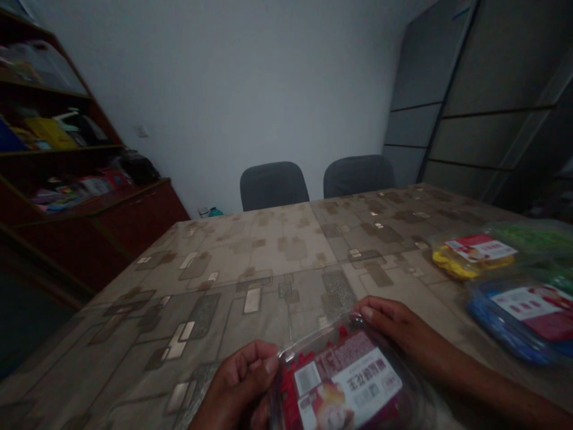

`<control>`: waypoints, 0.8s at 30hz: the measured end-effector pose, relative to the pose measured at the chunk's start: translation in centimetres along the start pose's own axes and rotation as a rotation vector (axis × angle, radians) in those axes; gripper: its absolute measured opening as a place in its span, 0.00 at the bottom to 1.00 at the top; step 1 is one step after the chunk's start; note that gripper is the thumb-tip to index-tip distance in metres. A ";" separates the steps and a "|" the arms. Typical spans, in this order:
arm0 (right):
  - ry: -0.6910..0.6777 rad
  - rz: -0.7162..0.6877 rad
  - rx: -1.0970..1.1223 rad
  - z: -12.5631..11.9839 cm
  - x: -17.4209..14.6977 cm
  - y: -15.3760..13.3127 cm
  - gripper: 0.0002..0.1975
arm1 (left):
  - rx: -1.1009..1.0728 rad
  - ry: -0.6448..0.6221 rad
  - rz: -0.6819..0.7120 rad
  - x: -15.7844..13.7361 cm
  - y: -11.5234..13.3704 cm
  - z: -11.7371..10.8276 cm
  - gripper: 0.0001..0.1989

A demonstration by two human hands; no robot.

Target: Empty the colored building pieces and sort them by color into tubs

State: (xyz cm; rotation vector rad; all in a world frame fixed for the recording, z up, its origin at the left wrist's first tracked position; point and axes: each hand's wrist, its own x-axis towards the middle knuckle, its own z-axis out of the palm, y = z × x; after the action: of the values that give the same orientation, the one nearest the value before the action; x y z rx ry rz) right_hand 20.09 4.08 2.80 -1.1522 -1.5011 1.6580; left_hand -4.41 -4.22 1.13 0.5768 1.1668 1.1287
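A clear plastic clamshell box (349, 382) with red pieces inside and a printed label on its lid is held at the bottom of the view, tilted toward me. My left hand (244, 385) grips its left edge, thumb on top and fingers curled beneath. At the far upper corner, my right hand (394, 325) has its thumb and fingers closed on the rim. The box's near end runs out of the frame. What exactly the red pieces are, I cannot make out.
To the right lie similar boxes: one with yellow contents (474, 254), one with blue (523, 316), and one with green (537, 236). A patterned cloth covers the table (250, 275). Two grey chairs (274, 185) stand behind it. A loaded shelf unit (102, 209) is at left.
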 end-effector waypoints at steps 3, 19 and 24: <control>-0.032 0.075 0.160 0.0 -0.1 0.7 0.22 | -0.049 0.014 -0.051 0.1 -0.2 -0.3 0.16; 0.041 0.020 -0.120 -0.1 0.7 0.7 0.15 | -0.038 -0.115 -0.059 -0.6 -0.9 -1.4 0.20; 0.002 0.009 -0.176 -0.2 0.9 0.8 0.15 | -0.058 -0.114 -0.077 -0.5 -1.3 -2.0 0.20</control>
State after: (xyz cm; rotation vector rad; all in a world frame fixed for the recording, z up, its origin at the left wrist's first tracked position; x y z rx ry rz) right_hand 19.97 4.86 1.85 -1.2534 -1.6697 1.5550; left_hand -5.69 -5.57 -0.43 0.5402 1.0468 1.0475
